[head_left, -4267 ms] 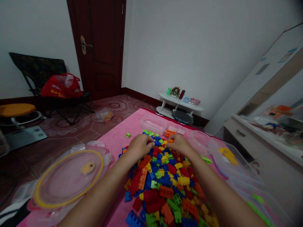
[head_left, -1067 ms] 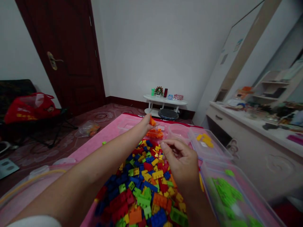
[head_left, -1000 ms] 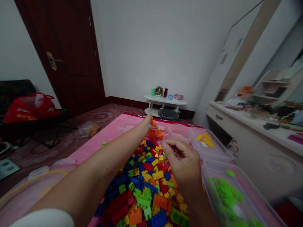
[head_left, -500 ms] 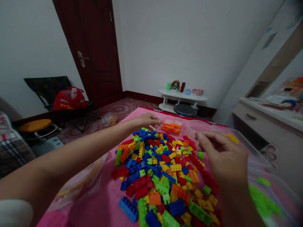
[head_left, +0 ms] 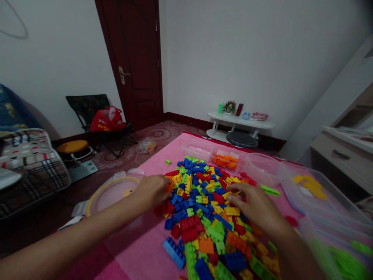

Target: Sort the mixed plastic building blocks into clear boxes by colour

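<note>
Toy bricks (head_left: 205, 210), mixed colours, lie heaped on the pink-covered counter (head_left: 140, 249). Left hand (head_left: 152, 189): fingers curl at orange bricks (head_left: 168, 188) on the heap's left edge, grip not discernible. Right hand (head_left: 251, 197): fingers bend narrowly beside yellow bricks (head_left: 232, 211); whether they hold one cannot be told.

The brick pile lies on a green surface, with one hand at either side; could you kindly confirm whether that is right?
Not quite: the head view shows the surface is pink, not green. The brick pile lies on it, with the left hand and the right hand at either side.
</note>
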`<state>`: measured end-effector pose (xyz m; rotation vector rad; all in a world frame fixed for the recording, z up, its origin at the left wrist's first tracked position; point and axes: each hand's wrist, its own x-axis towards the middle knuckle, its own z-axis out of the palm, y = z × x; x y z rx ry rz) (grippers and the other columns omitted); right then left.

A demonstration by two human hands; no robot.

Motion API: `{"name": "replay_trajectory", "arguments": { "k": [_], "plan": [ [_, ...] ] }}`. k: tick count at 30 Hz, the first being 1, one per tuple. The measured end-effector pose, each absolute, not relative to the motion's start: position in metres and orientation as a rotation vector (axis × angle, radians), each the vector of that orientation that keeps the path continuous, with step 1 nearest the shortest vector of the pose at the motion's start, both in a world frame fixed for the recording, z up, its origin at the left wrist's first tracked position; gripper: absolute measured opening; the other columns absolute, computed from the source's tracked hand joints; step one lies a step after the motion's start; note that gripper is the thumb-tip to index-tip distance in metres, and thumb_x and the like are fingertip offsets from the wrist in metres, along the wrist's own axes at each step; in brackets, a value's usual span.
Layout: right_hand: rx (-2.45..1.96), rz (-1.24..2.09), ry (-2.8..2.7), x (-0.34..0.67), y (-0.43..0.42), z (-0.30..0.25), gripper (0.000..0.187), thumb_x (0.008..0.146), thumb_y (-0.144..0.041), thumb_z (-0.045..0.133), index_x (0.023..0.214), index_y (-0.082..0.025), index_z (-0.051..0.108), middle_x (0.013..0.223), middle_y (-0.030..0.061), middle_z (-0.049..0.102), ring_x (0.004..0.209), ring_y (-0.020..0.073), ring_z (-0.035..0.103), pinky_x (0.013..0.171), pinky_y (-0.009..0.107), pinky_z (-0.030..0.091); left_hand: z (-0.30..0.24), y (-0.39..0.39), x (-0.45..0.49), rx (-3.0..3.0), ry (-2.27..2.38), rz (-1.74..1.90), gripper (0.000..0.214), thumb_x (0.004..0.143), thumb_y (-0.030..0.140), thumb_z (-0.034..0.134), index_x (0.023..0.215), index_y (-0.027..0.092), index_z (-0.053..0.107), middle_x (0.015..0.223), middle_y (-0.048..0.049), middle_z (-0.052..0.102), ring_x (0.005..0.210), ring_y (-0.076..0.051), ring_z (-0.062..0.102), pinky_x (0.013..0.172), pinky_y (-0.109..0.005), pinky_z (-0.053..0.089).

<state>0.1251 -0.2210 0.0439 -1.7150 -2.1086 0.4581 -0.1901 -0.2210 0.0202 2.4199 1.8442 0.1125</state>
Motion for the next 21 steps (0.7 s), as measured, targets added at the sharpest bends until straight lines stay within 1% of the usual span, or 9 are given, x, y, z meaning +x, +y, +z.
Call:
{"name": "replay_trajectory", "arguments": {
  "k": [2, 4, 6, 9, 12, 14, 16, 19, 21],
  "plan": [
    [-1.708, 0.457, -2.13, 0.123, -0.222, 0.045, 0.03, 0.079, -0.033, 0.055, 0.102, -0.019, 0.069, 0.097, 0.0064, 0.071, 0.083, 0.0203, 0.065, 0.07, 0.029, 0.047, 0.012, -0.223, -0.184, 2.39, 1.881, 0.09, 0.018, 0.077, 0.03, 0.056, 0.09, 0.021, 0.065, 0.088, -0.0125, 0.067, 0.079, -0.027, 0.063, 0.064, -0.031, 0.042],
    [-1.7, 0.448, -2.155, 0.122, -0.223, 0.046, 0.03, 0.08, -0.033, 0.055, 0.103, -0.02, 0.069, 0.097, 0.0069, 0.071, 0.085, 0.0211, 0.065, 0.071, 0.029, 0.047, 0.009, -0.224, -0.181, 2.35, 1.882, 0.127, 0.019, 0.078, 0.024, 0.052, 0.091, 0.021, 0.065, 0.086, -0.0129, 0.068, 0.078, -0.027, 0.064, 0.064, -0.031, 0.042],
    [-1.69, 0.444, -2.178, 0.121, -0.224, 0.047, 0.03, 0.08, -0.033, 0.055, 0.103, -0.02, 0.069, 0.098, 0.0074, 0.071, 0.087, 0.0219, 0.065, 0.072, 0.029, 0.047, 0.011, -0.224, -0.183, 2.288, 1.839, 0.24, 0.02, 0.077, 0.022, 0.052, 0.092, 0.021, 0.066, 0.083, -0.0106, 0.069, 0.078, -0.024, 0.064, 0.065, -0.029, 0.042],
    [-1.673, 0.45, -2.181, 0.119, -0.225, 0.048, 0.03, 0.08, -0.033, 0.055, 0.103, -0.021, 0.069, 0.1, 0.0075, 0.071, 0.09, 0.0224, 0.065, 0.074, 0.029, 0.047, 0.022, -0.216, -0.193, 2.184, 1.81, 0.445, 0.029, 0.077, 0.024, 0.051, 0.102, 0.021, 0.066, 0.081, -0.0062, 0.07, 0.075, -0.02, 0.063, 0.066, -0.025, 0.042],
    [-1.653, 0.436, -2.181, 0.117, -0.226, 0.049, 0.029, 0.081, -0.032, 0.053, 0.102, -0.021, 0.069, 0.101, 0.0068, 0.07, 0.092, 0.0224, 0.065, 0.075, 0.03, 0.047, 0.03, -0.2, -0.204, 2.185, 1.833, 0.566, 0.035, 0.078, 0.022, 0.047, 0.109, 0.019, 0.064, 0.088, -0.0054, 0.07, 0.078, -0.018, 0.063, 0.069, -0.025, 0.042],
    [-1.64, 0.446, -2.193, 0.116, -0.226, 0.05, 0.029, 0.081, -0.032, 0.053, 0.103, -0.021, 0.069, 0.099, 0.0063, 0.071, 0.09, 0.022, 0.065, 0.074, 0.03, 0.048, 0.029, -0.188, -0.209, 2.23, 1.859, 0.517, 0.036, 0.076, 0.02, 0.05, 0.109, 0.02, 0.064, 0.094, -0.0062, 0.07, 0.083, -0.019, 0.063, 0.073, -0.025, 0.042],
    [-1.631, 0.466, -2.201, 0.116, -0.227, 0.05, 0.031, 0.081, -0.033, 0.053, 0.104, -0.019, 0.069, 0.097, 0.0064, 0.071, 0.087, 0.0214, 0.066, 0.074, 0.03, 0.048, 0.022, -0.18, -0.21, 2.263, 1.901, 0.38, 0.035, 0.075, 0.021, 0.054, 0.108, 0.022, 0.065, 0.097, -0.0076, 0.07, 0.088, -0.021, 0.063, 0.074, -0.026, 0.042],
    [-1.614, 0.459, -2.207, 0.117, -0.227, 0.051, 0.032, 0.082, -0.034, 0.053, 0.106, -0.018, 0.068, 0.1, 0.0071, 0.071, 0.089, 0.0215, 0.065, 0.076, 0.031, 0.048, 0.009, -0.177, -0.205, 2.324, 1.926, 0.178, 0.036, 0.071, 0.029, 0.063, 0.107, 0.023, 0.065, 0.1, -0.01, 0.068, 0.093, -0.025, 0.062, 0.075, -0.028, 0.043],
    [-1.599, 0.447, -2.205, 0.117, -0.228, 0.052, 0.032, 0.082, -0.034, 0.053, 0.106, -0.019, 0.068, 0.101, 0.0073, 0.07, 0.09, 0.0217, 0.065, 0.076, 0.03, 0.048, 0.004, -0.179, -0.199, 2.389, 1.919, 0.107, 0.033, 0.07, 0.031, 0.064, 0.102, 0.022, 0.065, 0.1, -0.0114, 0.067, 0.092, -0.026, 0.062, 0.074, -0.03, 0.043]
  ]
}}
